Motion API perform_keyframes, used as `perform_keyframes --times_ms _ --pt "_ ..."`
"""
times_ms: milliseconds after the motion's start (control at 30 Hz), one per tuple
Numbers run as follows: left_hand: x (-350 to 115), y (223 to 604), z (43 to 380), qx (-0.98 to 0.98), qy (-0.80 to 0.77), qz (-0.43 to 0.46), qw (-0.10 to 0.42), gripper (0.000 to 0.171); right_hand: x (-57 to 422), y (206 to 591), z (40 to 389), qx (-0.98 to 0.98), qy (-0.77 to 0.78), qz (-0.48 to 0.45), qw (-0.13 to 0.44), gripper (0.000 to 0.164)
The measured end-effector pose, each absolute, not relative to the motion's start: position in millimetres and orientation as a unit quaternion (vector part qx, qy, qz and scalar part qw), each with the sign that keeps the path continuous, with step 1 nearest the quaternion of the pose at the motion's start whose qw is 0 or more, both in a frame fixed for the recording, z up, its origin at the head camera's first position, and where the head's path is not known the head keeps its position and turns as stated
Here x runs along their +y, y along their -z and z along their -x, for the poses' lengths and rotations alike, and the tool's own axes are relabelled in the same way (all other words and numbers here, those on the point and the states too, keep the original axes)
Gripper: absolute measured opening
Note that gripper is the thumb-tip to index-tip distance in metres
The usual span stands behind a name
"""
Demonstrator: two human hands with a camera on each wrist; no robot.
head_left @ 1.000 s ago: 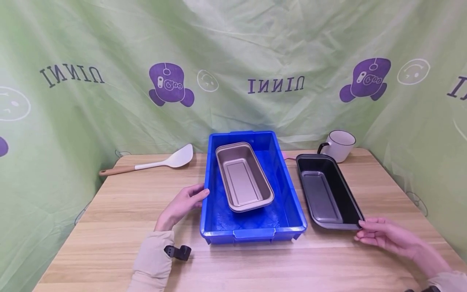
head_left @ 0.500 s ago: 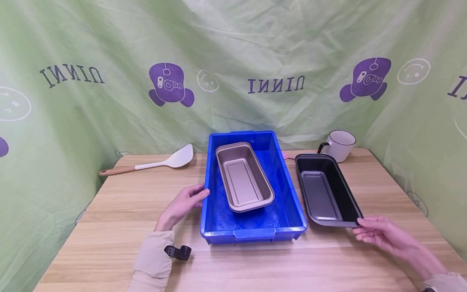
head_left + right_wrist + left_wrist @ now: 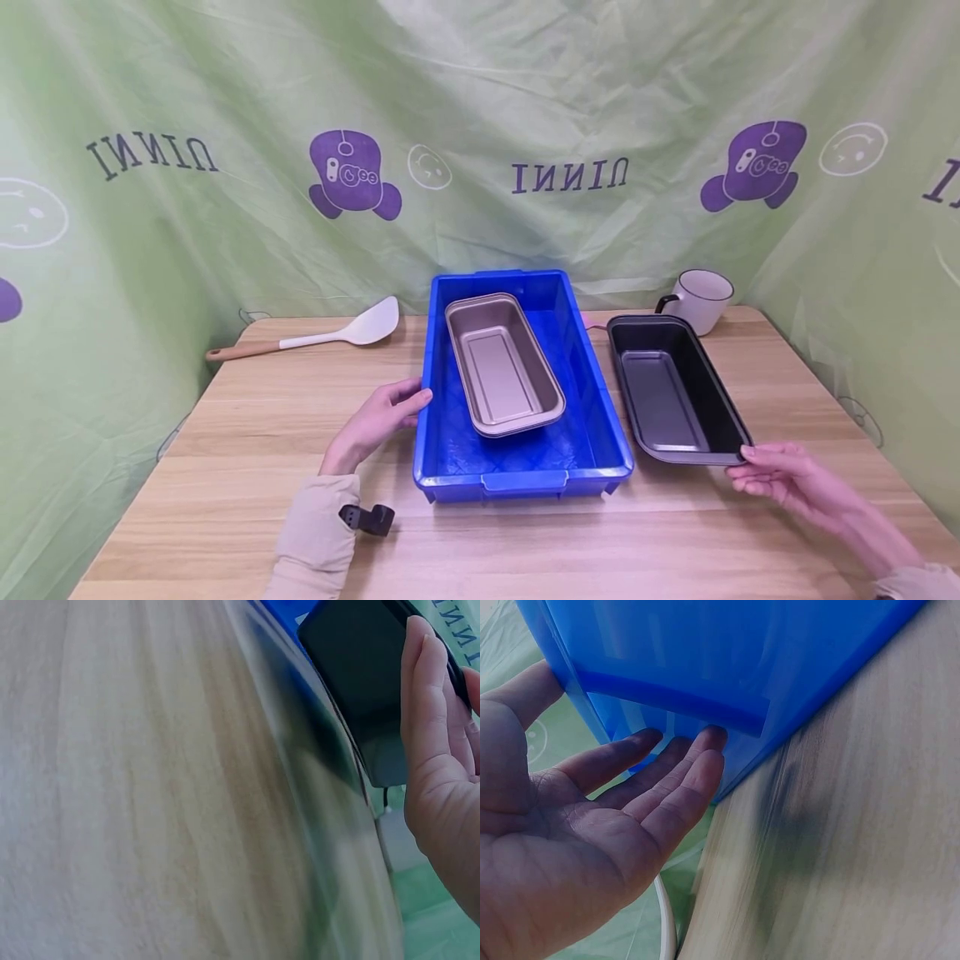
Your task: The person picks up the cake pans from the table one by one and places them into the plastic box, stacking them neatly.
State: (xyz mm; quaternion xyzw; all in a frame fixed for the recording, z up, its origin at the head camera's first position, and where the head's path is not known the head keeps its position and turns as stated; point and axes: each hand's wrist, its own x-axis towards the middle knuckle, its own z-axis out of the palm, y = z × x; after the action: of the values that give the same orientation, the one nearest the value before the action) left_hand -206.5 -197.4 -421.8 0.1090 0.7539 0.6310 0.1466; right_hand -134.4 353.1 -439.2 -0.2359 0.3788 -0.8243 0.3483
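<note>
At the left wall of a blue plastic bin, my left hand has its thumb on the rim. In the left wrist view its relaxed fingers lie along the outer wall, below a ridge. A rose-gold loaf pan sits slanted inside the bin. To the bin's right, my right hand pinches the near right corner of a black loaf pan, thumb on top of the rim, fingers beneath. The right wrist view shows the black pan's outside held over the tabletop, a shadow below it.
A white mug with a black handle stands behind the black pan. A white spatula with a wooden handle lies at the back left. A green printed curtain surrounds the wooden table.
The near end of the black loaf pan has risen slightly, shifting a little away from me with my right hand. My left hand and the bin stay where they were.
</note>
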Motion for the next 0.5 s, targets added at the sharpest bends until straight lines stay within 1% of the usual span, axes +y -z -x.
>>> perform_keyframes --times_ms 333,500 --pt "-197.8 423.0 206.8 0.754 -0.631 -0.112 0.147 0.058 356.8 430.4 138.8 0.392 0.825 0.243 0.328 0.053" --pt "-197.9 423.6 207.2 0.758 -0.626 -0.111 0.147 0.058 355.3 424.3 139.8 0.400 0.829 0.241 0.307 0.053"
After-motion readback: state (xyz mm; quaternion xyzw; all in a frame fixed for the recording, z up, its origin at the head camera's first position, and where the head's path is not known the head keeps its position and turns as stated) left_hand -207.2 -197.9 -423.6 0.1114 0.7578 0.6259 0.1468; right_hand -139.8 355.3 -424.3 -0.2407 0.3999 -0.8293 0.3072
